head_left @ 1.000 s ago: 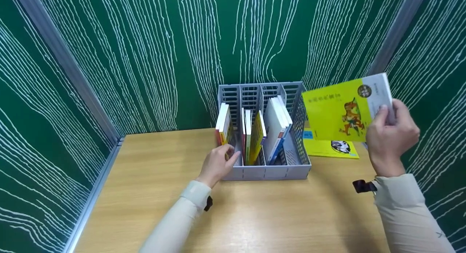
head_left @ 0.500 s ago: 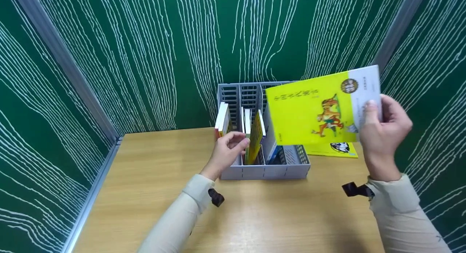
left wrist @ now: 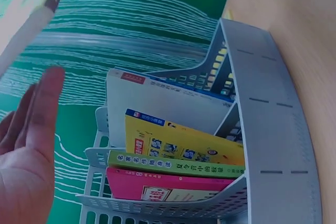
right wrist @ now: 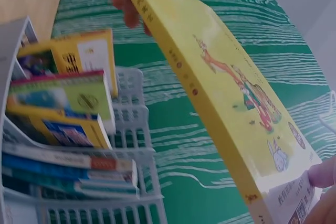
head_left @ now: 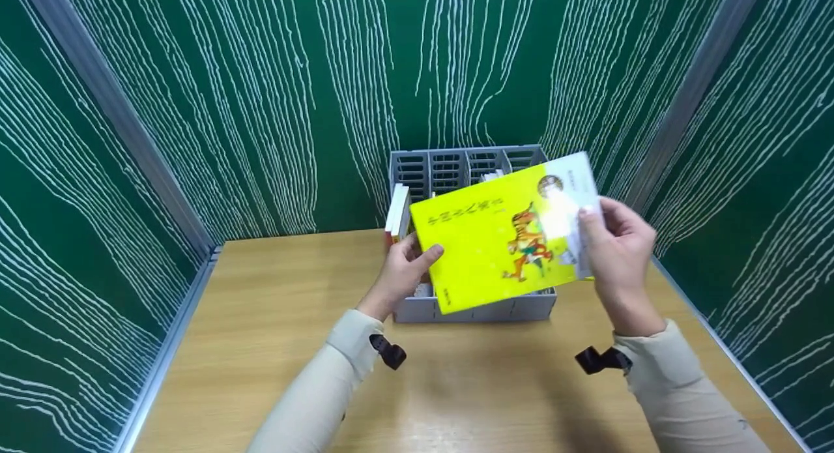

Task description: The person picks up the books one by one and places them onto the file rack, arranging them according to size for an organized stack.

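Note:
My right hand (head_left: 622, 261) grips a yellow book (head_left: 482, 244) by its white right end, thumb on the cover. The book, with a tiger picture on its front, is held up tilted before the grey file organizer (head_left: 482, 309) and hides much of it. At the book's left end is my left hand (head_left: 401, 274), its thumb over the cover edge in the head view. The left wrist view shows this left hand (left wrist: 31, 145) with fingers fairly straight and a gap to the book. In the right wrist view the yellow book (right wrist: 210, 77) shows its spine.
Books stand in the organizer's compartments: white-edged books (head_left: 396, 212) at the left, a pink book (left wrist: 168, 184), a green book (left wrist: 178, 166), a yellow book (left wrist: 184, 140) and a white book (left wrist: 163, 100). Green panels (head_left: 260, 101) with white lines surround the wooden table (head_left: 293, 283).
My right hand has carried the yellow book leftward and down, from right of the organizer to in front of it. My left hand has risen slightly from the left compartment to the book's end.

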`<action>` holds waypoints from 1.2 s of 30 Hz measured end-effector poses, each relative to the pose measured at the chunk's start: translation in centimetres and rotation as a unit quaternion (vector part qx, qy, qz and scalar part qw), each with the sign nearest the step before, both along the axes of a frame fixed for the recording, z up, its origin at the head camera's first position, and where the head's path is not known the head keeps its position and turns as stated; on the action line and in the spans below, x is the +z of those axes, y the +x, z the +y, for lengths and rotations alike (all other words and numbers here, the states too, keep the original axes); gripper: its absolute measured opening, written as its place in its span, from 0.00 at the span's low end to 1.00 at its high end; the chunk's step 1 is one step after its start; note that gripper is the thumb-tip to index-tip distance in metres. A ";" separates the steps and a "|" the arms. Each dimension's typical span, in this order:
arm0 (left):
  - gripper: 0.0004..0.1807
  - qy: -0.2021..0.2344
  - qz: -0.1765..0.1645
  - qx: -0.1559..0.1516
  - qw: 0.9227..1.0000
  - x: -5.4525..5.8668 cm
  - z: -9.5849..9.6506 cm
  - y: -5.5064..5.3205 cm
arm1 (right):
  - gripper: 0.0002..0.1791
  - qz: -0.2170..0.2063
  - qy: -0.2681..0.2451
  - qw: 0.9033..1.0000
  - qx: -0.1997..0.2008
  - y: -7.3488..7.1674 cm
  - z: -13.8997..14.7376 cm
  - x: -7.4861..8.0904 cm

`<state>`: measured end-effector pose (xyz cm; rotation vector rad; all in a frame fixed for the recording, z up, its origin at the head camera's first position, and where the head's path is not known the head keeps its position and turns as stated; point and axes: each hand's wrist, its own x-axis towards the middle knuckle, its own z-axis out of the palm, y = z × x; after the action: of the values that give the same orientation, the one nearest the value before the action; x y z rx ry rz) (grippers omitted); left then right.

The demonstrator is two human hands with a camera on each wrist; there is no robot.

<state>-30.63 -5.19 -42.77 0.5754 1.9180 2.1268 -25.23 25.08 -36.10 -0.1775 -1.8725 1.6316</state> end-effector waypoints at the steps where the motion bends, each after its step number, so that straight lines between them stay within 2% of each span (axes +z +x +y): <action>1: 0.31 0.007 -0.003 -0.005 1.000 0.0 -0.1 0.0 | 0.18 -0.006 -0.002 1.000 0.004 0.0 -0.3 -0.1; 10: 0.26 0.044 -0.015 -0.014 0.999 0.3 -0.4 0.3 | 0.19 -0.076 -0.026 0.996 0.039 -0.5 -1.2 -1.1; 15: 0.25 0.050 -0.007 -0.010 0.999 0.7 -0.5 0.5 | 0.22 -0.114 -0.010 0.992 0.062 -0.6 -0.8 -1.3; 17: 0.25 0.050 -0.002 -0.004 0.999 0.8 -0.5 0.6 | 0.26 -0.123 0.023 0.989 0.079 -0.6 -0.8 -1.3; 20: 0.26 0.046 0.007 0.011 0.999 1.0 -0.4 0.9 | 0.33 -0.109 0.111 0.983 0.092 -0.3 -1.0 -1.4; 24: 0.26 0.045 0.016 0.043 0.998 1.0 -0.1 1.2 | 0.39 -0.031 0.233 0.968 0.084 0.1 -2.0 -1.8; 26: 0.26 0.051 0.021 0.062 0.997 1.0 0.2 1.2 | 0.41 0.013 0.280 0.955 0.097 0.4 -2.5 -2.3; 28: 0.25 0.062 0.020 0.080 0.995 1.0 0.5 1.3 | 0.43 0.038 0.331 0.935 0.124 0.7 -2.9 -2.7; 30: 0.25 0.073 0.019 0.096 0.993 1.0 0.8 1.3 | 0.46 0.045 0.389 0.907 0.155 1.1 -3.3 -3.1; 32: 0.25 0.086 0.006 0.106 0.991 1.1 1.1 1.3 | 0.51 0.039 0.451 0.874 0.177 1.4 -3.7 -3.5; 34: 0.25 0.093 -0.008 0.113 0.989 1.1 1.5 1.5 | 0.53 0.030 0.506 0.843 0.183 1.5 -4.2 -3.9; 36: 0.26 0.093 -0.021 0.118 0.988 1.1 1.9 1.8 | 0.54 0.025 0.547 0.818 0.178 1.5 -4.7 -4.3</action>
<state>-28.84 -3.27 -41.66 0.3444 1.8575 2.4628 -23.72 20.38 -40.36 0.7316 -2.5802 0.4924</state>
